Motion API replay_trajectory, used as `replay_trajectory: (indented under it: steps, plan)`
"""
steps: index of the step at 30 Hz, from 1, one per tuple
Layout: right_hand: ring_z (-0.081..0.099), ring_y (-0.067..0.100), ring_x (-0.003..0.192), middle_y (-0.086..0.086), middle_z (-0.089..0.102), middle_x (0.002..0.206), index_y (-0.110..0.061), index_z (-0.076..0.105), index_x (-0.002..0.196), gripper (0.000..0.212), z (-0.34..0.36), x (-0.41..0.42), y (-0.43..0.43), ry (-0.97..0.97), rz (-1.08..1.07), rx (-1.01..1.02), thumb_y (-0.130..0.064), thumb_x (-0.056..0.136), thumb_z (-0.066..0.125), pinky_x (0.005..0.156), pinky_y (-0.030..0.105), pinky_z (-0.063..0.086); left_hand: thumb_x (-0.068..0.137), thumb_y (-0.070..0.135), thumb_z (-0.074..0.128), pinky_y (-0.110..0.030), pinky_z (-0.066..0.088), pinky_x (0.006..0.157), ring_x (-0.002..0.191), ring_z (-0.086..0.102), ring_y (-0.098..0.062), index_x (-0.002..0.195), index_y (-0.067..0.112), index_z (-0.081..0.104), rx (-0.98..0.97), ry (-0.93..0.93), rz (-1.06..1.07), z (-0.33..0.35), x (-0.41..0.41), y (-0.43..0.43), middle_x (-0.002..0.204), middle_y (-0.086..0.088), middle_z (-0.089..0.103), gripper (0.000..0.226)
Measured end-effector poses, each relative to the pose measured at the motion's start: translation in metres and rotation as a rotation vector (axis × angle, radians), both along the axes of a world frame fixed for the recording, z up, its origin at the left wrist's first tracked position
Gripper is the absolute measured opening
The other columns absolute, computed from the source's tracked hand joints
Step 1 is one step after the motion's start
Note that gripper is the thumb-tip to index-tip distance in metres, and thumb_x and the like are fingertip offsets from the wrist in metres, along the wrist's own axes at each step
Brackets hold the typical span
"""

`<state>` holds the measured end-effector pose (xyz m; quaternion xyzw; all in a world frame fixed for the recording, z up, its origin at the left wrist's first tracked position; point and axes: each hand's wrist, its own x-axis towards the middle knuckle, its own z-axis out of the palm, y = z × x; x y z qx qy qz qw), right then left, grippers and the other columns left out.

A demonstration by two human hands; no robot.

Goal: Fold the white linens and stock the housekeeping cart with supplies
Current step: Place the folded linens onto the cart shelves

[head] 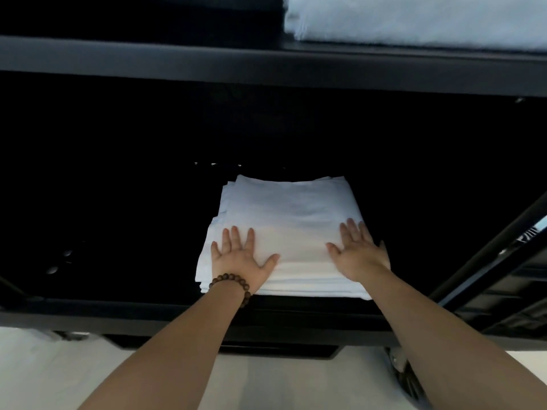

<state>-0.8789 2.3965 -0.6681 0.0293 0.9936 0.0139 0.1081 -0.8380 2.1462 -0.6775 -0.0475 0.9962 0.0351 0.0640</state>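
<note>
Hands, left (240, 258) and right (359, 253), press flat, fingers spread, on smooth folded white linens (288, 208).

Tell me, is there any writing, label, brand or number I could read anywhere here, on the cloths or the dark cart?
None can be read.
Stack of folded white linens: plain, no tag or print shows.
Black cart shelf: bare, no label.
White fluffy towel on the shelf above: no markings.
Beaded bracelet: plain beads.

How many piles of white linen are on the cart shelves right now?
2. One folded stack sits on the lower shelf under both flat hands, left hand, right hand. Another pile lies on the upper shelf, top right. The dark interior may hide more.
</note>
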Motion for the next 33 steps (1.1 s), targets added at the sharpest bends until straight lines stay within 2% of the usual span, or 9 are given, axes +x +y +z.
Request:
replay_trajectory:
  steps: [6,12,15,19,21,23,26,29,33]
  plan:
    - [0.002,0.021,0.148,0.001,-0.006,0.161,-0.016,-0.004,0.153,0.064,0.007,0.039,0.015,0.038,-0.125,-0.102,-0.049,0.1,0.012,0.118,0.047,0.011,0.086,0.076,0.008,-0.045,0.004,0.12,0.147,-0.014,-0.024,0.152,0.021,-0.013,0.052,-0.069,-0.014,0.014,0.028,-0.014,0.159,-0.008,-0.019,0.088]
    - [-0.003,0.022,0.148,0.006,0.0,0.161,-0.01,-0.001,0.152,0.062,0.021,0.067,0.01,0.018,-0.145,-0.029,-0.041,0.102,0.015,0.119,0.049,0.006,0.094,0.065,0.016,-0.042,0.001,0.12,0.146,-0.015,-0.024,0.152,0.017,-0.013,0.045,-0.139,-0.05,0.028,0.059,-0.013,0.159,-0.007,-0.019,0.081]
    - [-0.006,0.023,0.147,0.005,-0.002,0.161,-0.014,0.0,0.153,0.064,0.026,0.075,-0.011,0.041,0.004,-0.042,-0.043,0.101,0.022,0.119,0.048,0.001,0.095,0.062,0.019,-0.042,0.0,0.12,0.147,-0.013,-0.021,0.152,0.016,-0.011,0.071,-0.15,-0.082,0.032,0.072,-0.005,0.159,-0.005,-0.017,0.079]
    - [-0.011,0.016,0.147,-0.002,-0.006,0.161,-0.022,-0.004,0.153,0.071,0.023,0.084,-0.075,0.049,0.375,-0.252,-0.037,0.097,0.038,0.116,0.041,-0.009,0.095,0.056,0.021,-0.041,-0.003,0.12,0.147,-0.011,-0.018,0.153,0.019,-0.007,0.102,-0.132,-0.119,0.027,0.094,0.011,0.16,-0.003,-0.014,0.074]
    - [-0.012,0.013,0.146,-0.004,-0.009,0.161,-0.025,-0.006,0.152,0.076,0.017,0.085,-0.101,-0.001,0.457,-0.235,-0.035,0.094,0.042,0.116,0.041,-0.011,0.096,0.054,0.022,-0.041,-0.004,0.119,0.147,-0.012,-0.017,0.153,0.02,-0.008,0.1,-0.121,-0.143,0.024,0.102,0.015,0.16,-0.002,-0.014,0.073]
    - [-0.01,0.014,0.147,-0.002,-0.008,0.161,-0.023,-0.006,0.152,0.08,0.012,0.082,-0.101,-0.01,0.404,-0.141,-0.039,0.092,0.044,0.116,0.043,-0.011,0.096,0.053,0.022,-0.042,-0.004,0.12,0.147,-0.013,-0.018,0.153,0.02,-0.009,0.089,-0.118,-0.149,0.025,0.106,0.012,0.16,-0.001,-0.015,0.073]
    - [-0.008,0.018,0.147,0.003,-0.005,0.161,-0.016,-0.004,0.152,0.082,0.012,0.081,-0.057,0.018,0.229,-0.013,-0.046,0.092,0.041,0.117,0.047,-0.01,0.097,0.052,0.024,-0.043,-0.002,0.12,0.147,-0.01,-0.018,0.153,0.02,-0.008,0.077,-0.11,-0.135,0.032,0.108,0.003,0.16,0.0,-0.012,0.072]
    - [-0.015,0.022,0.146,0.004,-0.015,0.16,-0.013,-0.013,0.151,0.081,0.013,0.093,-0.006,0.019,0.122,0.136,-0.048,0.094,0.033,0.117,0.051,-0.008,0.097,0.051,0.026,-0.043,0.0,0.12,0.147,-0.008,-0.018,0.153,0.02,-0.005,0.087,-0.091,-0.107,0.037,0.109,0.001,0.161,0.0,-0.008,0.071]
    - [-0.012,0.023,0.147,0.005,-0.016,0.159,-0.016,-0.015,0.151,0.081,0.026,0.104,0.013,0.01,0.035,0.04,-0.051,0.095,0.031,0.119,0.049,-0.003,0.098,0.051,0.027,-0.044,0.002,0.12,0.148,-0.003,-0.019,0.154,0.019,0.003,0.115,-0.087,-0.087,0.043,0.113,0.002,0.161,-0.001,0.0,0.069]
